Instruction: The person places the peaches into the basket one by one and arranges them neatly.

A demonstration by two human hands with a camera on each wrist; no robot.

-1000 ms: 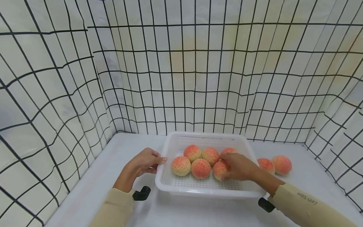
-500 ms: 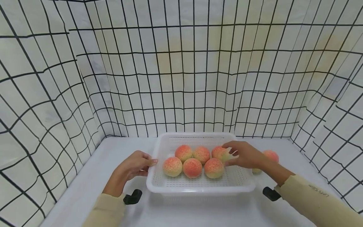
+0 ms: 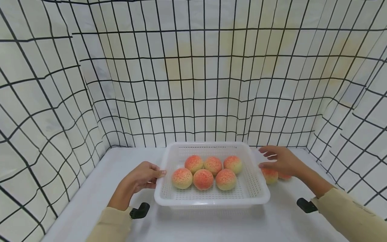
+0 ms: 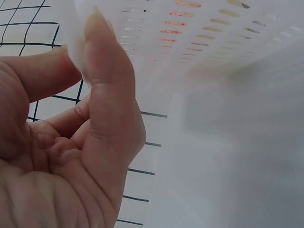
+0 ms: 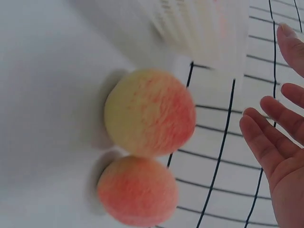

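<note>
My left hand [image 3: 141, 177] pinches the left rim of a white perforated plastic basket [image 3: 211, 202]. In the left wrist view the thumb [image 4: 111, 71] lies on one side of that rim, with fingers on the other. Several peaches sit in the basket in two rows, among them a front-left peach [image 3: 182, 178] and a back-right peach [image 3: 232, 164]. Just beyond the right rim my right hand [image 3: 282, 160] hovers with spread, slightly bent fingers, holding nothing. Two peaches lie below it outside the basket; the right wrist view shows a yellow-red peach [image 5: 149, 111] and a redder peach [image 5: 137, 191].
The basket stands on a white table [image 3: 211, 225]. White walls with a black wire-like grid [image 3: 208, 84] enclose the left, back and right sides. A dark wrist device sits at each tan sleeve [image 3: 347, 211].
My right hand has let go of a peach at the right end of the basket's front row. It has moved right, past the rim, above the outside peaches. The left hand keeps its grip.
</note>
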